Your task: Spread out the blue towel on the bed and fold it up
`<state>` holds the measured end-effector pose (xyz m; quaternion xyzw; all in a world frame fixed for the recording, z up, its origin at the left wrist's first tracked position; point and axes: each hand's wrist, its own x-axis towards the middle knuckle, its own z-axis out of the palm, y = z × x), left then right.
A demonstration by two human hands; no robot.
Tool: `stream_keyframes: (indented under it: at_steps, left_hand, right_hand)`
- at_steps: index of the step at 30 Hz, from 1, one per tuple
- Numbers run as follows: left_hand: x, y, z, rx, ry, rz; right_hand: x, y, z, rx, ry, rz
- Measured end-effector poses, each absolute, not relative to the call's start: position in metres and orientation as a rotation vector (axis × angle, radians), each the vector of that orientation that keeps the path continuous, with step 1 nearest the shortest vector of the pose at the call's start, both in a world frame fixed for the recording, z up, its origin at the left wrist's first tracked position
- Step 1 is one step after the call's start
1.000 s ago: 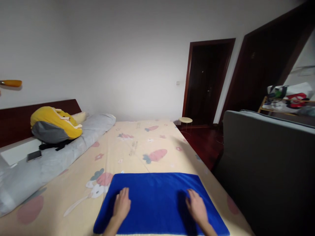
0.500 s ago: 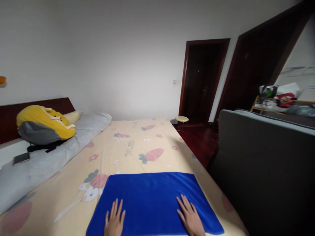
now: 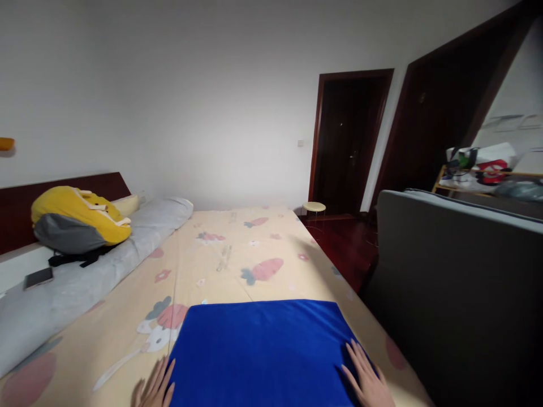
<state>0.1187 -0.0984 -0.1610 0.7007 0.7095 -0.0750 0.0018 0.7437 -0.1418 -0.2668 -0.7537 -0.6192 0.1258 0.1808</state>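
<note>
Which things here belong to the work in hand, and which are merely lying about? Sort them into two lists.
In hand: blue towel flat on the bed sheet; left hand and right hand, open at its side edges.

Lying about: yellow backpack, phone, grey bolster, round stool, grey mattress.

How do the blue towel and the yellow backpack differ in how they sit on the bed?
The blue towel lies flat and smooth near the foot of the bed, while the yellow backpack bulges in a rounded heap by the headboard. The blue towel is one solid colour; the yellow backpack has a grey panel. The left hand and right hand rest at the towel's edges; nothing touches the backpack. Both are soft fabric things.
</note>
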Motion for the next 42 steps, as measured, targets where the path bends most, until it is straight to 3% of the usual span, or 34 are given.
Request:
stream_keyframes:
  at_steps: [8, 13, 17, 22, 27, 32, 38, 42]
  left_hand:
    - [0.262, -0.053, -0.175, 2.495, 1.986, 0.061]
    - [0.358, -0.041, -0.195, 2.454, 1.736, -0.049]
    - [0.330, -0.041, -0.198, 2.290, 1.802, -0.105]
    - [0.199, -0.053, -0.194, 2.201, 2.135, -0.191]
    - [0.120, -0.062, -0.186, 2.193, 2.086, -0.243]
    - [0.179, -0.054, -0.183, 2.269, 2.164, -0.053]
    - [0.314, -0.056, -0.208, 2.201, 1.917, -0.082]
    - [0.330, -0.061, -0.231, 2.130, 1.857, -0.107]
  right_hand:
    - [0.583, -0.074, -0.219, -1.705, -2.001, 0.550]
    - [0.512, -0.050, -0.219, -1.638, -2.118, 0.744]
    - [0.549, -0.051, -0.224, -1.717, -2.101, 0.749]
    - [0.689, -0.085, -0.252, -1.965, -1.971, 0.554]
    - [0.770, -0.110, -0.281, -2.122, -1.820, 0.469]
    - [0.698, -0.081, -0.259, -1.998, -1.852, 0.314]
    - [0.541, -0.034, -0.216, -1.489, -2.139, 0.707]
    - [0.509, -0.021, -0.215, -1.306, -2.279, 0.824]
